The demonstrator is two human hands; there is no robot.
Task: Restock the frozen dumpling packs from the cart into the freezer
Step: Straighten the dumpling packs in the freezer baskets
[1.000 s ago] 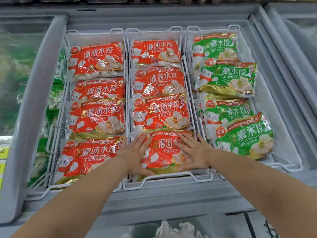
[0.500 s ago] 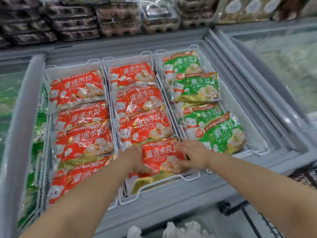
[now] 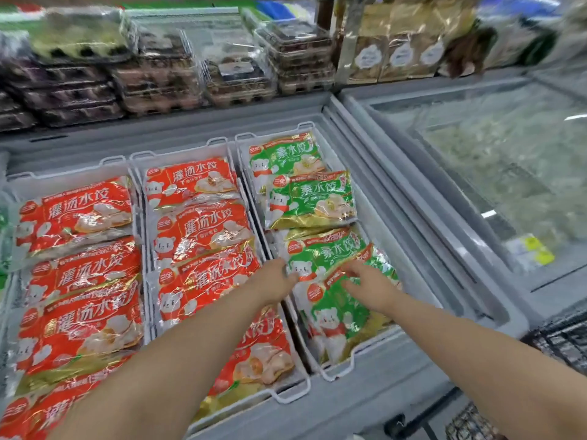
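The open freezer holds three white wire baskets. Red dumpling packs fill the left and middle baskets; green dumpling packs fill the right one. My left hand reaches over the divider between the middle and right baskets, fingertips at the left edge of the near green packs. My right hand lies flat, fingers spread, on the nearest green pack. Neither hand is closed around a pack. The nearest red pack lies under my left forearm.
A closed glass-lidded freezer stands to the right. Stacked egg cartons and bagged goods line the shelf behind. Black wire cart mesh shows at the right edge. White basket rim borders the near freezer edge.
Both hands left the nearest red pack in the middle basket and moved right to the near green packs. The view swung up and to the right.
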